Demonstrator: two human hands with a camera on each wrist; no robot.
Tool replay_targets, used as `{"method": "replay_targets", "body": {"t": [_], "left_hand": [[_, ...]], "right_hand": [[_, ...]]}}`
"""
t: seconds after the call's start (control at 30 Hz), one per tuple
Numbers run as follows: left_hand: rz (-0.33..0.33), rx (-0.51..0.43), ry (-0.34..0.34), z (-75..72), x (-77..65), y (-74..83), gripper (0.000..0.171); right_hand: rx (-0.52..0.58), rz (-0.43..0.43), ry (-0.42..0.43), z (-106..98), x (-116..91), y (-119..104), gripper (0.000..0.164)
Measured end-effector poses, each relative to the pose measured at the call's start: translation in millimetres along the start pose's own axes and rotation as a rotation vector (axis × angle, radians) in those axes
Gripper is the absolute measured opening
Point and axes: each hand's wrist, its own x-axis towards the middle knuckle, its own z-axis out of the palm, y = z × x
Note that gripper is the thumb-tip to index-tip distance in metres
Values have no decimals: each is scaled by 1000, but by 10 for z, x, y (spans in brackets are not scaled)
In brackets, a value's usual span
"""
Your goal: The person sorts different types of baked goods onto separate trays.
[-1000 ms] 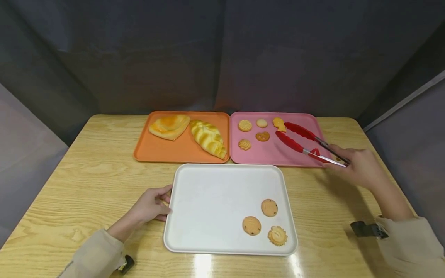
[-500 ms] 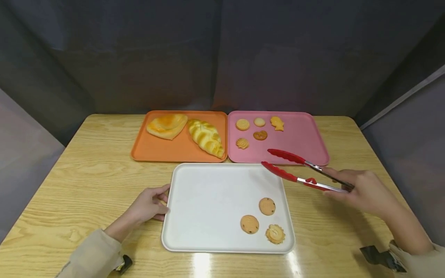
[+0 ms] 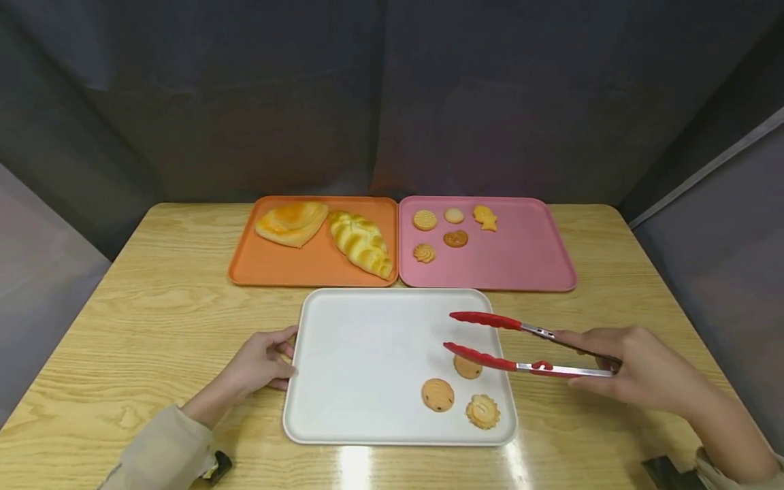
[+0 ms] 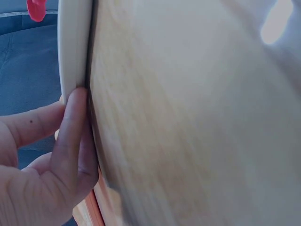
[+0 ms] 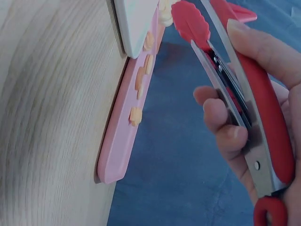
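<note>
My left hand [image 3: 260, 364] grips the left rim of a white tray [image 3: 367, 354], thumb and fingers at its edge in the left wrist view. On the tray's right side lie two round cookies with dark specks, the nearer one [image 3: 437, 395] in full view and the farther one [image 3: 468, 368] partly behind the tongs, plus a fluted cookie [image 3: 482, 412]. Red-tipped metal tongs [image 3: 490, 360] are held in my right hand [image 3: 643, 371], right of the tray. Their arms stand apart over the tray's right part, with nothing between the tips.
Behind the white tray, an orange tray [image 3: 275, 275] carries a flat glazed bread [image 3: 292, 223] and a braided loaf [image 3: 361, 245]. Beside it a pink tray [image 3: 520, 265] holds several small cookies, among them a fish-shaped one [image 3: 486, 218] and a brown pretzel-shaped one [image 3: 456, 238]. Dark curtains [image 3: 380, 102] enclose the table.
My right hand has drawn the tongs back from above the pink tray, toward me and slightly left, over the white tray. The left hand has stayed at the tray's rim.
</note>
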Motion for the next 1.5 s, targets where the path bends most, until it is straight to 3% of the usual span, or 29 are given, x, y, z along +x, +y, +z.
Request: {"method": "replay_targets", "body": {"t": [0.43,0.67,1.13,1.3,1.5], "left_hand": [[6,-2,-12,-17,-5,-12,72],[6,-6,-5,-18,-8,-15,72],[5,-9,-12,-21,10,-38,73],[3,-12,-12,-18,16,-37,72],[8,-2,-13,-12,9,-24,72]], "right_hand": [[167,-46,-141,132,-31,-135,58],[141,-55,-167,184,-40,-169,58],[125,4,-246,213,-37,-193,53],[139,-2,-243,206,-45,-193,52],[127,-28,-183,185,-54,-196,53]]}}
